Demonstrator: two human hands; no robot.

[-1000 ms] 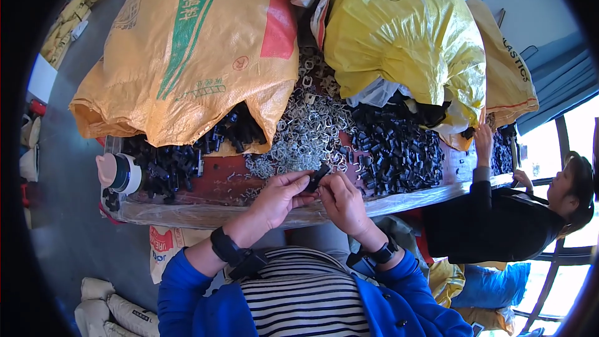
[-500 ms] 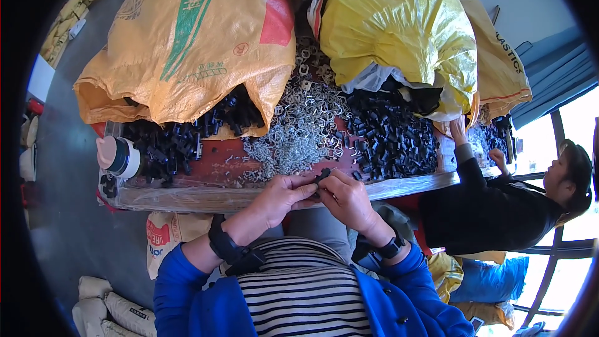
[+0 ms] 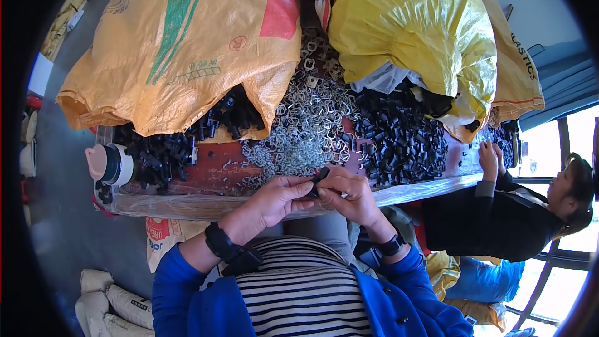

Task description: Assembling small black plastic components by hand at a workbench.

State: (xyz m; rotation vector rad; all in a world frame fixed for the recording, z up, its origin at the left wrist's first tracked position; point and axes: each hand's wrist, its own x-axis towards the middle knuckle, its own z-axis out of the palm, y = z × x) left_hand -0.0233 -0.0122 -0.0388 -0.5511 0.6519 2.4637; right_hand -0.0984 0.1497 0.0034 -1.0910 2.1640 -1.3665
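Observation:
Close to the table's front edge, both my hands meet around a small black plastic part (image 3: 321, 176). My left hand (image 3: 282, 200) pinches it between thumb and fingers. From the other side, my right hand (image 3: 348, 195) grips it with bent fingers, which hide much of it. Just beyond my hands lies a heap of small silvery metal pieces (image 3: 293, 140), with squarish metal rings (image 3: 337, 146) among them. Short black plastic pieces (image 3: 399, 140) are piled to the right. Longer black plastic parts (image 3: 163, 153) are heaped on the left.
A big orange woven sack (image 3: 206, 43) and a yellow sack (image 3: 409, 31) stand on the red table (image 3: 212, 165). A lidded cup (image 3: 115, 165) is at the left corner. A co-worker (image 3: 499, 212) sits at the right. Filled bags (image 3: 118, 306) lie on the floor.
The view has shifted slightly. My right fingers have changed their hold on the black part. The co-worker's hand has left the yellow sack's opening, and both their hands are now together.

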